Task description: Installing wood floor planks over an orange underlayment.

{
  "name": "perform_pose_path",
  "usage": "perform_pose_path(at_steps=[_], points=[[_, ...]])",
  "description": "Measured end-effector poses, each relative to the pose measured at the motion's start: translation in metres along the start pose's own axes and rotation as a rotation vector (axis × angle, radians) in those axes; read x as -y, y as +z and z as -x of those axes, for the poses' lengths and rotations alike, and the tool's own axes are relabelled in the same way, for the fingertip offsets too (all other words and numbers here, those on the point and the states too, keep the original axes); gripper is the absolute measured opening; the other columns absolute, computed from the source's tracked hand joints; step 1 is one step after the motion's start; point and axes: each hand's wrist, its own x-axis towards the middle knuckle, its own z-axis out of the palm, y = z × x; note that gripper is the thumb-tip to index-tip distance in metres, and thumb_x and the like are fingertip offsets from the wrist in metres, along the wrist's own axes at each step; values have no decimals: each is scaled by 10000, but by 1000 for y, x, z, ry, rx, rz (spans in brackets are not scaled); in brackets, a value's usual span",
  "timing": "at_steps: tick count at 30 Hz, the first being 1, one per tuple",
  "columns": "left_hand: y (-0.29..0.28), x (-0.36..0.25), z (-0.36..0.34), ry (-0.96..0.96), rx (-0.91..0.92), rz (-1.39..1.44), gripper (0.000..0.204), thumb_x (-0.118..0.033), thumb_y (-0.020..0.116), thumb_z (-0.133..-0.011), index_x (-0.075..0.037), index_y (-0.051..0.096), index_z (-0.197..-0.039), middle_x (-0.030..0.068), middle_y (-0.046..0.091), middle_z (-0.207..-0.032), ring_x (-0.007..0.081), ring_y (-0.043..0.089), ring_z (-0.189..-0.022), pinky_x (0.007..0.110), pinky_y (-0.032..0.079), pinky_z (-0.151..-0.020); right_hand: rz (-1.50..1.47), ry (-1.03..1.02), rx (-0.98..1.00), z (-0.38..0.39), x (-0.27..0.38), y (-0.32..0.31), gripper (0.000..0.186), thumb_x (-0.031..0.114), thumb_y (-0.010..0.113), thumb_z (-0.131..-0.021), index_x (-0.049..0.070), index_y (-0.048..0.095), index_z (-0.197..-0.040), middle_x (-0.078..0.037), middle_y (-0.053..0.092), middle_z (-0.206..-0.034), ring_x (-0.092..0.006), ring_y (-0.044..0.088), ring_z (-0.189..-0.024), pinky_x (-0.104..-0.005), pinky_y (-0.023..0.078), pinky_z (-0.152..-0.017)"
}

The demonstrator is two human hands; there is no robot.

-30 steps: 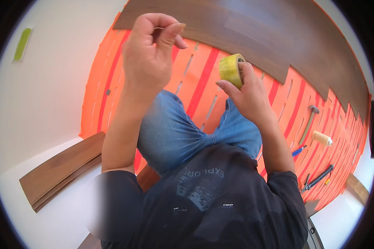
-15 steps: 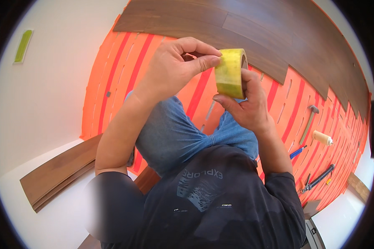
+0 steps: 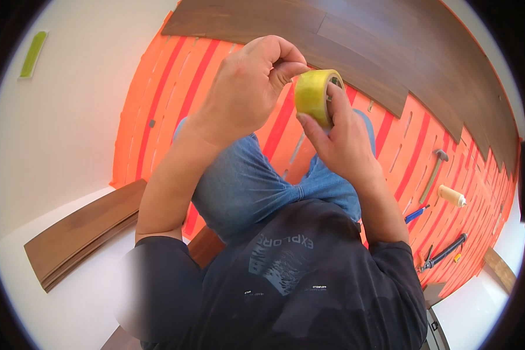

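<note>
A roll of yellow adhesive tape [image 3: 312,93] is held up in front of my knees, tilted so that its round core opening shows on the right. My right hand [image 3: 347,137] grips it, with fingers inside the core and the thumb against the lower outer side. My left hand [image 3: 248,90] is closed in a pinch at the roll's upper left edge. Thumb and forefinger meet on what looks like the tape's end; the strip itself hardly shows between them.
Brown floor planks [image 3: 367,44] cover the far side over orange underlay [image 3: 411,134]. On the right lie a hammer [image 3: 434,175], a cream bottle [image 3: 452,196], a blue-handled tool [image 3: 417,214] and a black bar-like tool [image 3: 446,252]. Loose planks [image 3: 84,233] lie at left by the white wall [image 3: 70,134].
My left hand has moved up a little and its pinch has drawn slightly off the roll. My right hand has turned the roll and shifted it left, so more of its core shows.
</note>
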Motion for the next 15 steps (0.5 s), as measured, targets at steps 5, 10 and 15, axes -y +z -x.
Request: perform_pose_path(at_steps=[5,10,15], points=[[4,4,-1,243,-78,-216,149,-131,689,-975,2,621,-986,97,694,-849,199,663,-761,306,547,-702,-93,210,104,-4,5,-1,576,280,767,-903,-37,455,-1270,-227,710,-960,-407,708,-903,-446,557,-738],[6,2,-3,120,-105,-97,154,-135,689,-978,2,620,-995,85,694,-855,178,664,-772,300,550,-717,-263,388,0,-8,-3,6,613,299,785,-903,-52,460,-1285,-213,727,-1002,-318,740,-908,-398,576,-775],[4,1,-2,84,-85,-72,139,-135,671,-996,-6,622,-1012,62,692,-862,138,664,-787,287,547,-731,-390,439,79,-15,11,-11,535,243,721,-959,-18,463,-1348,-159,711,-950,-208,723,-861,-336,588,-726]])
